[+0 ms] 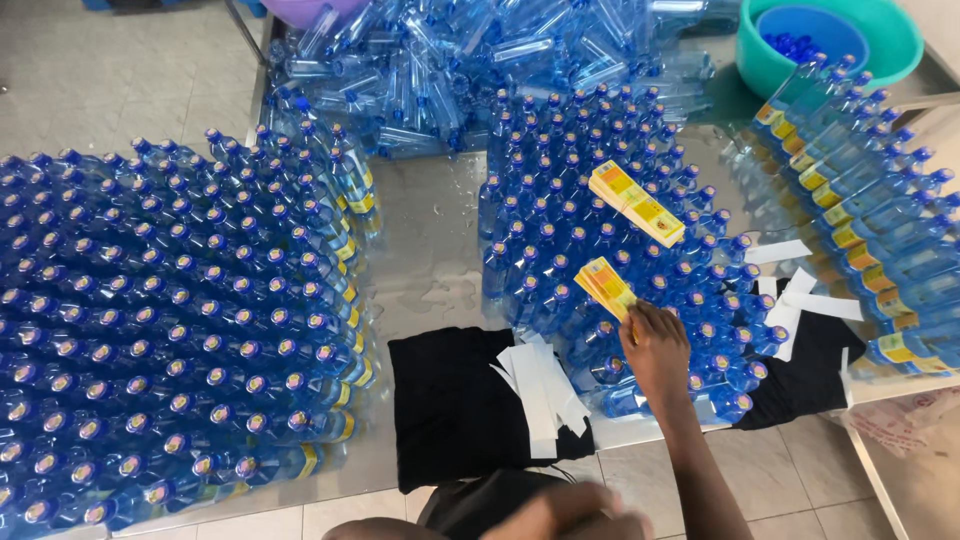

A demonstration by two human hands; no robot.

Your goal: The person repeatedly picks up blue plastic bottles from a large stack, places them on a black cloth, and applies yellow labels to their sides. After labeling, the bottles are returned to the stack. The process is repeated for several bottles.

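Here, right hand: fingers clamped on a small label stack, resting atop capped bottles, lower centre, within reach.
Left hand: blurred, bottom edge; finger state unclear.

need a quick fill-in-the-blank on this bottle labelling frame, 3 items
1. The right hand grips a small stack of ___ labels above the upright bottles.
2. White backing strips lie on a ___ cloth.
3. The green basin holds a blue bowl of bottle ___.

Missing words: yellow; black; caps
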